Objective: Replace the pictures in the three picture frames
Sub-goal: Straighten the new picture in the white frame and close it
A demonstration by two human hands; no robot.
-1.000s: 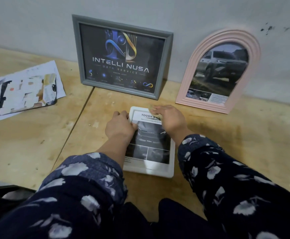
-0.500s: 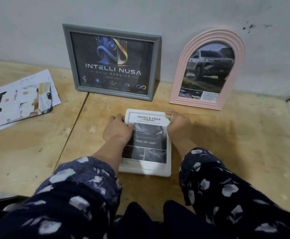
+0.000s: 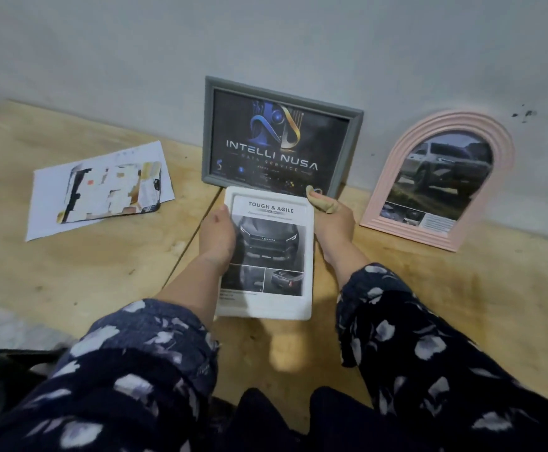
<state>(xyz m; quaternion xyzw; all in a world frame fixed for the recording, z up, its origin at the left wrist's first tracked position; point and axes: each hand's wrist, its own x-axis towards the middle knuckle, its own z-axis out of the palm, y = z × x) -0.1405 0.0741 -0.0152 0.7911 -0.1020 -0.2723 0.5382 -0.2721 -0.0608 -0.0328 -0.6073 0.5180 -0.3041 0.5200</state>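
A white frame (image 3: 267,308) with a "Tough & Agile" car picture is held up off the wooden table, tilted toward me. My left hand (image 3: 217,236) grips its left edge, thumb on the front. My right hand (image 3: 329,220) grips its right edge near the top corner. Behind it a grey frame (image 3: 209,132) with an "Intelli Nusa" picture leans on the wall. A pink arched frame (image 3: 393,177) with a truck picture leans on the wall to the right.
Loose printed sheets (image 3: 103,190) lie on the wooden table (image 3: 86,272) at the left. A grey wall (image 3: 266,37) runs along the back. A seam in the tabletop runs toward me under the white frame. Something dark sits at the lower left edge.
The white frame lay flat on the table with both hands on its upper part; now both hands hold it by its sides, lifted and tilted up. The view has swung to the left.
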